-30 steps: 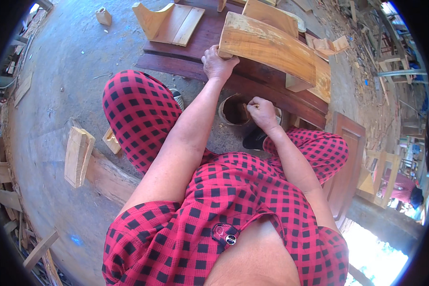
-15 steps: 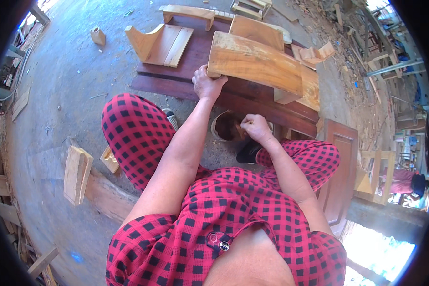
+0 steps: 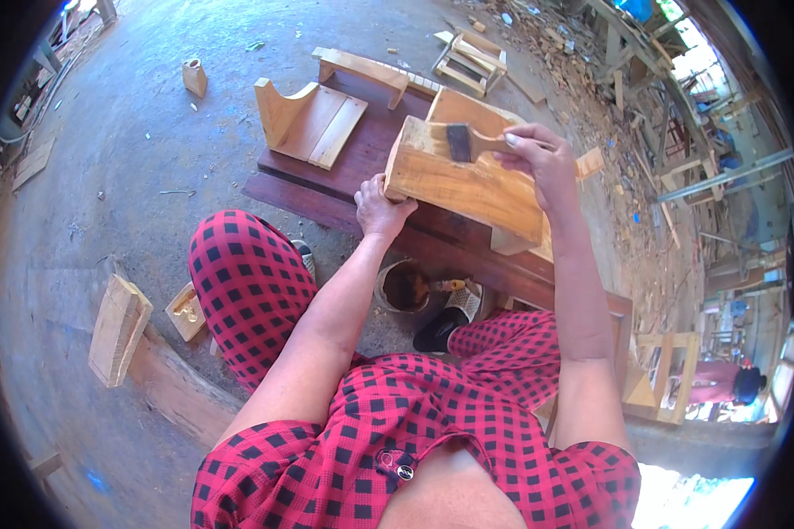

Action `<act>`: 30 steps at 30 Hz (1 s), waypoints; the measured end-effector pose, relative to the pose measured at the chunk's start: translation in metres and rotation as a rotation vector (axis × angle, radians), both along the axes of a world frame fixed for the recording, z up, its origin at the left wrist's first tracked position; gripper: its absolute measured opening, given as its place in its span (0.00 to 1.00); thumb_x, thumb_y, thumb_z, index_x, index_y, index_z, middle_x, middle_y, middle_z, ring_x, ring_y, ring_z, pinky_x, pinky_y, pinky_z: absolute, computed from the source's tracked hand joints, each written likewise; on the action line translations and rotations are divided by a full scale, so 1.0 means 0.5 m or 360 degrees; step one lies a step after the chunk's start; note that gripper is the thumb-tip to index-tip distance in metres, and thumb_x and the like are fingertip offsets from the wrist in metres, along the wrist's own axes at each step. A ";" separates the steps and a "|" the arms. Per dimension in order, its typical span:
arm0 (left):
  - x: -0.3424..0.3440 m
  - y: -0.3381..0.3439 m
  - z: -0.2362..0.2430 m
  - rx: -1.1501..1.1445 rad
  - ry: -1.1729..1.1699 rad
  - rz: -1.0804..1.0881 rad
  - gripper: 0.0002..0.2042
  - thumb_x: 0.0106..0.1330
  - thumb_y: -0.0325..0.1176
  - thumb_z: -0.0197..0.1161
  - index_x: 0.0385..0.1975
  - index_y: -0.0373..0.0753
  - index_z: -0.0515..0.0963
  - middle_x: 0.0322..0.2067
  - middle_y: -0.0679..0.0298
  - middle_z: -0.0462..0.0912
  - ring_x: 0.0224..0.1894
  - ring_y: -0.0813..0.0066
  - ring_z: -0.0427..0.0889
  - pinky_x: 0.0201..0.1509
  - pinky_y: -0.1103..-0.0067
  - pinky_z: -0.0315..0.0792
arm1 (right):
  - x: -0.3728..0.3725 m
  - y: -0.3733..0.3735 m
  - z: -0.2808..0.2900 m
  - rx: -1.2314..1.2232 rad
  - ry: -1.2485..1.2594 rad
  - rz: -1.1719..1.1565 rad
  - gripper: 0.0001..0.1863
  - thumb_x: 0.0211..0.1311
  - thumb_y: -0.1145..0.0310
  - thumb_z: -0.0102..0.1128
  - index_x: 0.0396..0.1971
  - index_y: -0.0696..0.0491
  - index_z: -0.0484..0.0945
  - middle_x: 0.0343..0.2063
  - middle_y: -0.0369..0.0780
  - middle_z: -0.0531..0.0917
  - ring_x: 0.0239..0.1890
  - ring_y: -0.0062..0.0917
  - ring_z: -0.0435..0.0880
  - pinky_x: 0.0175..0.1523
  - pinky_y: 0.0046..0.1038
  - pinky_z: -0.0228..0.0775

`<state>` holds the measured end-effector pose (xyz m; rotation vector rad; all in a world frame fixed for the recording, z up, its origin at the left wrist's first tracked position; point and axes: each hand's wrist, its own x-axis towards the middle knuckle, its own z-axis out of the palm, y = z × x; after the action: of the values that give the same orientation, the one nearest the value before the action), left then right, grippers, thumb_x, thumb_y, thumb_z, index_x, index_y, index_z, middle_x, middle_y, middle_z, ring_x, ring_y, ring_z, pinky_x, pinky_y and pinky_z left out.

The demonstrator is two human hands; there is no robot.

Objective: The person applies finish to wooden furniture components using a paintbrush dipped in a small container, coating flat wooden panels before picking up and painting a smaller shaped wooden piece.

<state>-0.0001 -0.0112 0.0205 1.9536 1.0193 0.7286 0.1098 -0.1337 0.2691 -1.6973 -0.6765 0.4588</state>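
Observation:
My right hand (image 3: 543,159) is closed on the handle of a flat paintbrush (image 3: 490,141). Its wide dark bristles rest on the far part of a varnished-looking wooden board piece (image 3: 468,183) with an upright end below it. At the left end of that piece, my left hand (image 3: 385,208) has its fingers wrapped round the corner. Between my feet stands a round pot (image 3: 386,300) of dark brown liquid, with what looks like another brush (image 3: 445,286) leaning in it. A dark red-brown panel (image 3: 326,189) lies under the wooden piece.
On the panel stand a curved-sided wooden piece (image 3: 313,123) and a long narrow one (image 3: 362,70). A small wooden frame (image 3: 469,62) sits beyond. Wood blocks (image 3: 119,331) lie by my left knee. Scraps cover the ground at right; another person (image 3: 719,383) is far right.
My right hand has risen from over the pot to the wooden piece, bringing the paintbrush onto its top. My left hand keeps its hold on the corner. The view has shifted somewhat.

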 end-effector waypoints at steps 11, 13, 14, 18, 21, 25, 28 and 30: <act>-0.003 0.002 0.012 -0.0107 0.0073 -0.0044 0.39 0.34 0.44 0.76 0.51 0.43 0.67 0.45 0.60 0.70 0.49 0.57 0.69 0.52 0.66 0.71 | 0.093 0.145 -0.052 -0.0588 -0.0405 0.0372 0.03 0.49 0.76 0.59 0.25 0.58 0.80 0.19 0.35 0.80 0.21 0.16 0.80 0.26 0.18 0.71; -0.003 0.003 0.012 -0.0092 0.0066 -0.0054 0.39 0.33 0.44 0.76 0.51 0.43 0.67 0.45 0.60 0.70 0.49 0.57 0.69 0.51 0.65 0.71 | 0.114 0.135 -0.019 -0.0838 -0.0418 0.0452 0.04 0.48 0.76 0.59 0.24 0.58 0.80 0.18 0.35 0.79 0.20 0.16 0.79 0.24 0.18 0.71; -0.004 0.004 0.012 -0.0092 0.0066 -0.0049 0.39 0.33 0.44 0.76 0.51 0.43 0.67 0.45 0.60 0.70 0.49 0.57 0.69 0.51 0.65 0.71 | 0.121 0.129 -0.001 -0.0980 -0.0391 0.0454 0.04 0.48 0.75 0.58 0.24 0.59 0.80 0.18 0.35 0.79 0.19 0.16 0.79 0.23 0.18 0.71; -0.002 0.005 0.011 -0.0088 0.0063 -0.0055 0.39 0.33 0.44 0.76 0.51 0.43 0.67 0.44 0.60 0.70 0.49 0.57 0.69 0.50 0.65 0.72 | 0.127 0.126 0.052 -0.1155 -0.0490 0.0347 0.04 0.48 0.75 0.57 0.23 0.59 0.79 0.19 0.37 0.80 0.19 0.20 0.81 0.22 0.19 0.72; -0.004 0.004 0.012 -0.0088 0.0064 -0.0046 0.39 0.33 0.44 0.76 0.51 0.43 0.67 0.44 0.60 0.70 0.49 0.58 0.69 0.50 0.65 0.72 | 0.121 0.141 0.065 -0.0787 -0.0368 0.0262 0.05 0.52 0.73 0.57 0.26 0.59 0.79 0.23 0.41 0.82 0.21 0.23 0.83 0.25 0.21 0.76; -0.005 0.005 0.015 -0.0091 0.0061 -0.0061 0.39 0.34 0.43 0.76 0.51 0.43 0.67 0.44 0.60 0.70 0.49 0.57 0.69 0.50 0.65 0.72 | 0.106 0.177 0.010 -0.0302 0.0039 0.0072 0.07 0.54 0.73 0.56 0.30 0.60 0.78 0.26 0.44 0.82 0.23 0.27 0.84 0.28 0.24 0.79; -0.006 0.005 0.015 -0.0090 0.0051 -0.0065 0.39 0.34 0.44 0.75 0.51 0.43 0.67 0.44 0.60 0.70 0.49 0.57 0.69 0.50 0.65 0.72 | 0.108 0.188 -0.057 -0.0212 0.0115 -0.0082 0.07 0.54 0.73 0.55 0.31 0.60 0.78 0.27 0.44 0.82 0.25 0.27 0.85 0.26 0.24 0.79; -0.006 0.005 0.014 -0.0093 0.0037 -0.0060 0.39 0.34 0.44 0.75 0.51 0.43 0.67 0.44 0.60 0.70 0.49 0.57 0.69 0.50 0.65 0.72 | 0.121 0.178 -0.092 -0.0225 0.0121 -0.0197 0.07 0.54 0.74 0.55 0.30 0.60 0.78 0.26 0.44 0.82 0.24 0.27 0.85 0.26 0.26 0.79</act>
<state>-0.0029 -0.0085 0.0277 1.9299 1.0044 0.6494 0.1703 -0.0449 0.2231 -1.8333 -0.4905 0.4903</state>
